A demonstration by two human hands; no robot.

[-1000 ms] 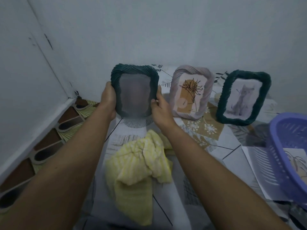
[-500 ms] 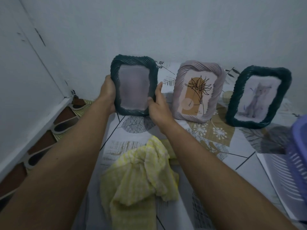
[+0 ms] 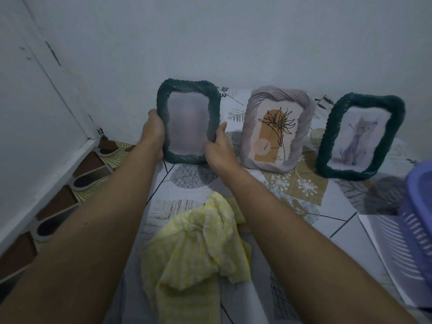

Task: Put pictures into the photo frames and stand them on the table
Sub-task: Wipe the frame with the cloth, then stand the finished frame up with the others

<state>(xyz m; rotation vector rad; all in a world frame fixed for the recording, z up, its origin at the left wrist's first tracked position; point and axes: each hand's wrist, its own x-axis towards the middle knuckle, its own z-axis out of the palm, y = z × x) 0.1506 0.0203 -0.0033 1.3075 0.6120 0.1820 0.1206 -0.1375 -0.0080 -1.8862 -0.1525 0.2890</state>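
A dark green twisted-rim photo frame (image 3: pixel 188 90) stands upright at the back left of the table, its picture blurred and greyish. My left hand (image 3: pixel 153 129) grips its left edge and my right hand (image 3: pixel 218 148) grips its lower right edge. To the right stands a pale pink frame (image 3: pixel 278 94) with a plant drawing. Further right stands a second dark green frame (image 3: pixel 364 100) with a cat picture, tilted slightly.
A crumpled yellow cloth (image 3: pixel 198 242) lies on the patterned tablecloth (image 3: pixel 292 190) between my forearms. A purple plastic basket (image 3: pixel 420 206) sits at the right edge over a white sheet (image 3: pixel 378 232). Walls close in behind and on the left; tiled floor (image 3: pixel 70 188) shows lower left.
Both hands have carried the green frame a little back toward the wall and set its base down on the table. The camera has shifted left, so the basket sits further right.
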